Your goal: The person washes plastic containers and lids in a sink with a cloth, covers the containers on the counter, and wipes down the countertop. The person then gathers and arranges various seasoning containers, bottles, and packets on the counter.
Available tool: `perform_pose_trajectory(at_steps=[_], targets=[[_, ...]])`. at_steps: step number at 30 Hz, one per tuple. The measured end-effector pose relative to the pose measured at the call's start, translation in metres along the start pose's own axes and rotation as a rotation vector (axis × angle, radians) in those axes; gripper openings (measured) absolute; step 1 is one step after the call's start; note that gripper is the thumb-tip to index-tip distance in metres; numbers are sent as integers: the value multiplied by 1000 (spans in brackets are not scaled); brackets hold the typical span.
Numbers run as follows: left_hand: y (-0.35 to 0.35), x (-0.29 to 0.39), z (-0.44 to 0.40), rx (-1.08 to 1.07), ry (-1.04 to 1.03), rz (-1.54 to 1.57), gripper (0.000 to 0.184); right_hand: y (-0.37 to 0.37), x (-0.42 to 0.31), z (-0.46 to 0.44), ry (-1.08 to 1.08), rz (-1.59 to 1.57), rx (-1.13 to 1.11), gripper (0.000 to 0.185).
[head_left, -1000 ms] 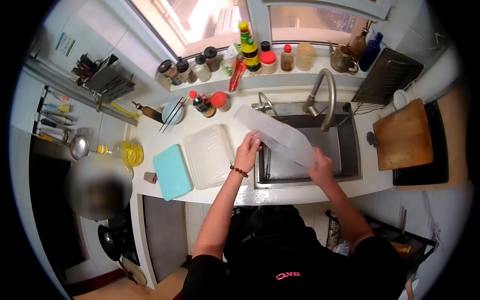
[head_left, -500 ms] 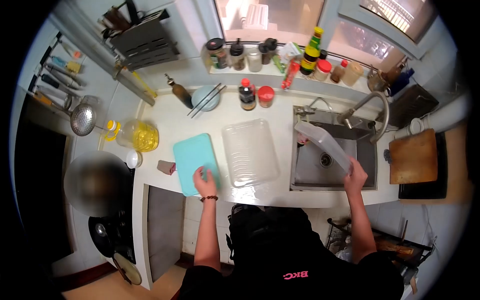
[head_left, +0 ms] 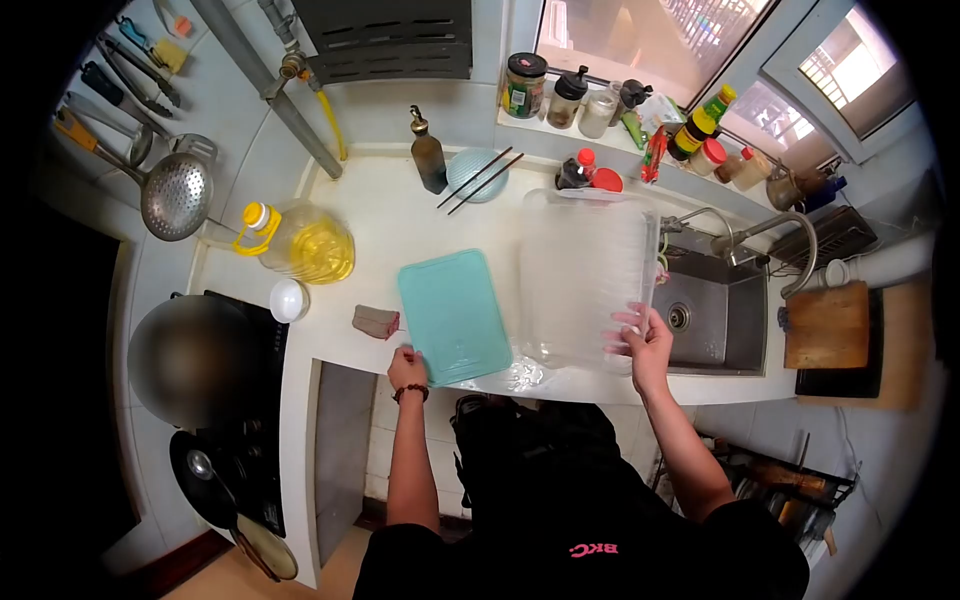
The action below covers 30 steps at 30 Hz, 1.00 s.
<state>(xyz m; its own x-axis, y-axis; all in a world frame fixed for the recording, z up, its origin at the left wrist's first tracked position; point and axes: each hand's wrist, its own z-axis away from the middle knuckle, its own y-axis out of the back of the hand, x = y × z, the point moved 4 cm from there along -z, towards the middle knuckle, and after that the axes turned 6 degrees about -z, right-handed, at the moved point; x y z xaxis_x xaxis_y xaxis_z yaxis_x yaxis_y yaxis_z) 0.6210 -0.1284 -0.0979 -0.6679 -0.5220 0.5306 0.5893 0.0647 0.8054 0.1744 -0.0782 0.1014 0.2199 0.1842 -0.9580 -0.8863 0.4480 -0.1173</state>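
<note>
My left hand (head_left: 407, 369) is at the near left corner of a flat teal rectangular board (head_left: 455, 315), fingers curled on its edge. Whether the board is a lid or a cutting board I cannot tell. Just beyond that hand lies a small chunk of meat (head_left: 376, 321) with a pink end. My right hand (head_left: 647, 347) grips the right side of a clear plastic container (head_left: 585, 270), its fingers showing through the wall. The container is over the counter where a clear ridged tray lay, and hides most of it. Water drops (head_left: 528, 376) wet the counter's near edge.
A steel sink (head_left: 735, 310) with a tap (head_left: 800, 222) is at right. Behind the board are a bowl (head_left: 478, 172) with chopsticks across it and a dark bottle (head_left: 428, 160). An oil jug (head_left: 318, 245) and a white cup (head_left: 289, 300) are left, near the stove (head_left: 262, 400).
The clear container has come left from over the sink to above the clear tray. My left hand has gone from the board's surface to its near left corner. The view has shifted.
</note>
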Motion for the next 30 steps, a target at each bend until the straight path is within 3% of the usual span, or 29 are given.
perform_pose_trajectory(at_steps=[4, 10, 13, 15, 17, 19, 23, 26, 29, 30], targets=[[8, 1, -9, -93, -15, -14, 20, -19, 11, 2, -41, 22, -42, 41], [18, 13, -12, -135, -67, 238, 21, -38, 17, -11, -120, 1, 13, 46], [19, 8, -17, -117, -133, 459, 17, -42, 24, -24, -167, -72, 13, 46], [31, -16, -21, -99, 6, 782, 12, -45, 28, -31, -203, -91, -1, 48], [78, -34, -19, -17, 29, 708, 11, -49, 34, -33, -241, -110, -18, 49], [125, -48, -11, 263, -95, 689, 8, -65, 48, -36, -322, -52, -171, 51], [175, -87, -1, 328, 62, 829, 13, -112, 107, -31, -382, 34, -293, 53], [165, -119, 3, 367, 125, 825, 14, -140, 168, -44, -428, 62, -362, 45], [158, -110, 24, 313, 228, 914, 10, -150, 196, -57, -357, 160, -338, 38], [155, -107, 29, 338, 232, 920, 10, -147, 198, -61, -237, 387, -327, 39]])
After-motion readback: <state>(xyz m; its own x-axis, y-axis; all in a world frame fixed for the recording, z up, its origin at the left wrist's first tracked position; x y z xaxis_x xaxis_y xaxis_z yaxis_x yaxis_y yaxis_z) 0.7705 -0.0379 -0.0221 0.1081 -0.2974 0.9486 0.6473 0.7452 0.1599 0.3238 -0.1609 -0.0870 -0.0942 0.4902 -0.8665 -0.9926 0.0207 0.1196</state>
